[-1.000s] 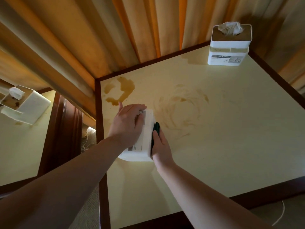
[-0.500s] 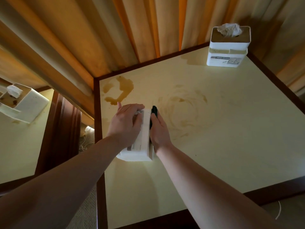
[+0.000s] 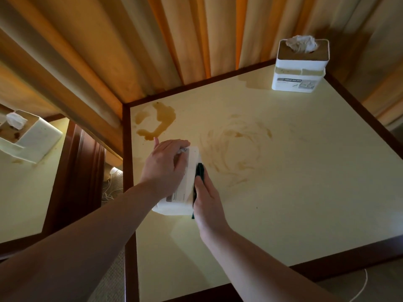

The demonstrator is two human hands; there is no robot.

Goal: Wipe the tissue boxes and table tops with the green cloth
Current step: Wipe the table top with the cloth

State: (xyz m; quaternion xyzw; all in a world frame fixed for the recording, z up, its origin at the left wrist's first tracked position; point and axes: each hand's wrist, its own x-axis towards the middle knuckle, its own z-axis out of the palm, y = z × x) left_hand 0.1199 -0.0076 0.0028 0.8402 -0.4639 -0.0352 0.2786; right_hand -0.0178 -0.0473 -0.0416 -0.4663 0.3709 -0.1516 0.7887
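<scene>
L hand [image 3: 164, 165] sits on top of the near tissue box [image 3: 185, 188], fingers curled over its top and far edge, gripping it in place on the surface [image 3: 283, 192]. R hand [image 3: 207, 199] lies flat against the box's right side w/ the green cloth [image 3: 199, 174] pressed between palm and box; fingers look straight, only a dark strip of cloth shows past the fingertips and a sliver below the palm near the box's base. The box is white w/ a printed label on the side facing the camera; it stands close to the surface's left edge.

Just beyond the L hand, toward the far left corner: a brown spill [image 3: 157, 123], wet-looking and pooled in a curved shape. Beyond the R hand and a bit to its right: a faint smeared stain [image 3: 235, 147] in swirls, thinner than the pool.

Well beyond the R hand, at the far right corner, a second tissue box [image 3: 299, 66], white, upright, label reading "TISSUE HOLDER", w/ a tissue sticking out of the brown top.

Far to the left of the L hand, on a separate surface [image 3: 26, 203], a third tissue box [image 3: 32, 138] w/ brown spots on its top.

Curtains [image 3: 174, 40] hang behind both surfaces. A white cord [image 3: 363, 286] lies on the floor, near side, right of the R arm.
</scene>
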